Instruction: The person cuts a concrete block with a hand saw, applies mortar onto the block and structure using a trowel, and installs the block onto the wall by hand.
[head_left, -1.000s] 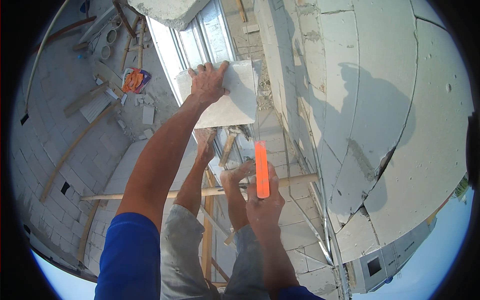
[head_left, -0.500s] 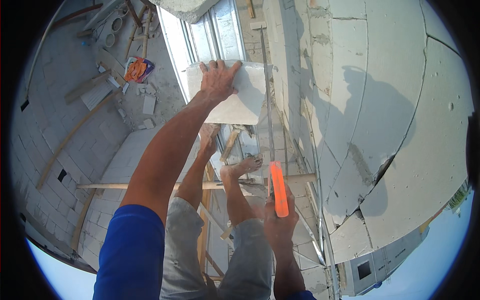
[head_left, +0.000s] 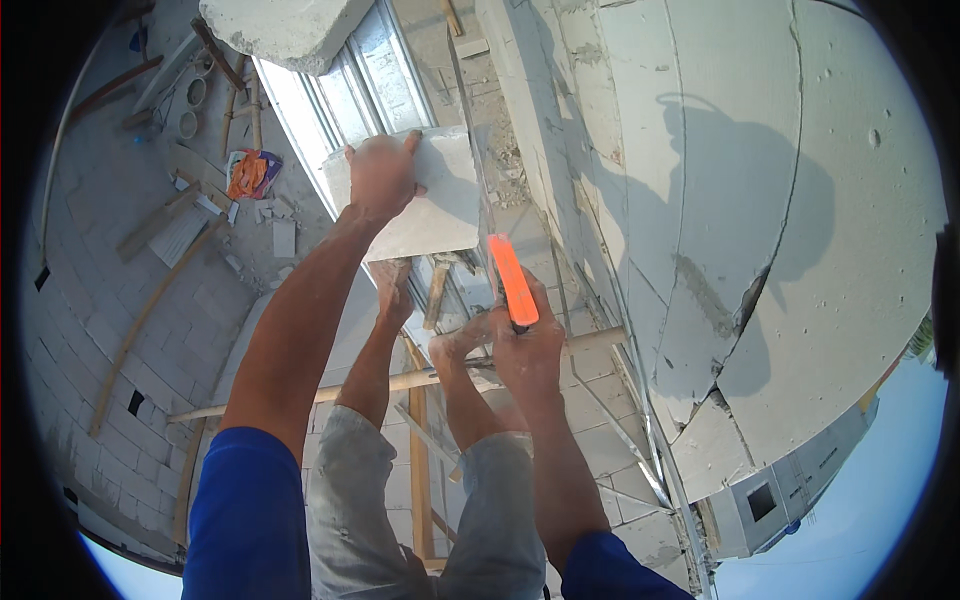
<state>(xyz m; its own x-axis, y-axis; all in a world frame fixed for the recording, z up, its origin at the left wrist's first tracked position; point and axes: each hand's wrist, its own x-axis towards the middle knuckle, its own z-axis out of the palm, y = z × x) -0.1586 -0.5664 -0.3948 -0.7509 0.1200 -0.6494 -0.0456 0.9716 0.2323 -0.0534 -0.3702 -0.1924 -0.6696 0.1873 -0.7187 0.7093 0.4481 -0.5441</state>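
My left hand [head_left: 382, 175] presses on a pale block [head_left: 430, 220], fingers spread and gripping its far side, though blurred. The block lies across long silvery metal profiles [head_left: 368, 90]. In my right hand [head_left: 525, 345] is a saw with an orange handle [head_left: 515, 280]; its long blade [head_left: 472, 130] runs along the block’s right edge. My bare feet [head_left: 395, 280] show below the block, near a short wood piece [head_left: 437, 295] with crusted mortar.
A wooden pole [head_left: 395, 385] crosses below me. A rough concrete chunk [head_left: 280, 30] sits above the profiles. At right rises a block wall [head_left: 820, 250] with my shadow on it. Down at left are buckets [head_left: 195, 95], an orange-and-purple sack [head_left: 250, 170], planks [head_left: 160, 225] and rubble.
The saw and my right hand went back toward me, then forward again to higher up than half a second ago. My left hand stays on the block as the view shifts slightly.
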